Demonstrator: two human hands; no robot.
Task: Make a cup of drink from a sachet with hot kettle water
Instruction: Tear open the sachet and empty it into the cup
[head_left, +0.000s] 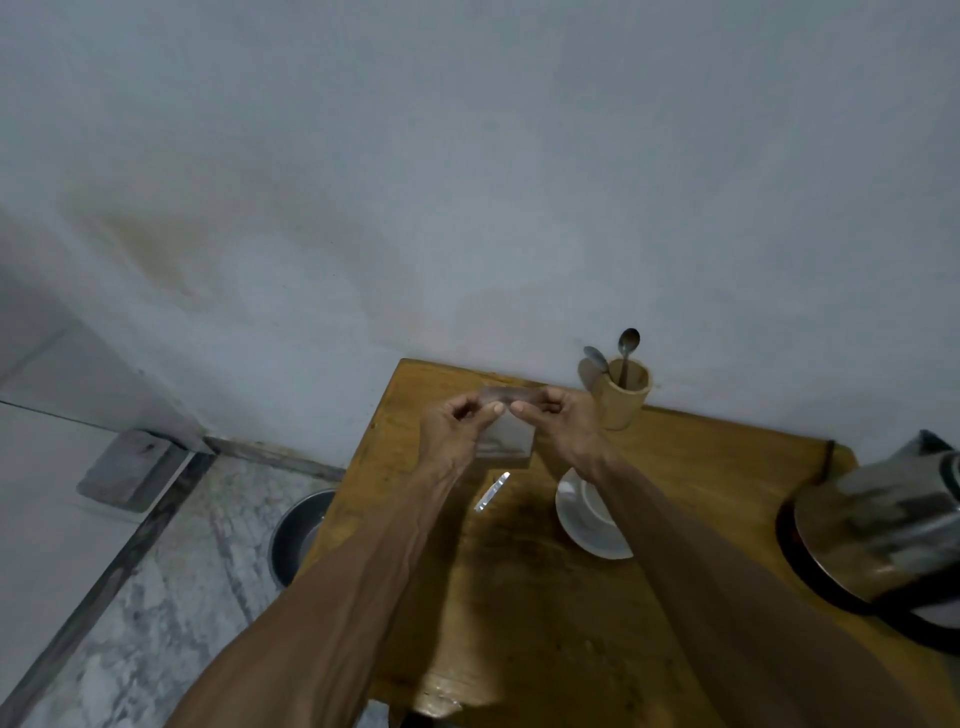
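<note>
Both hands hold a small brownish sachet (511, 396) up above the far part of the wooden table (701, 467). My left hand (457, 423) pinches its left end and my right hand (558, 421) pinches its right end. A white cup (597, 501) on a white saucer (587, 535) stands on the table, partly hidden by my right forearm. A steel kettle (883, 525) stands at the table's right edge. A silvery strip (492, 491) lies on the table to the left of the saucer.
A wooden holder (623, 397) with two spoons stands at the back against the wall. A pale box (506, 441) sits under my hands. A dark metal bowl (298, 535) is on the marble floor left of the table.
</note>
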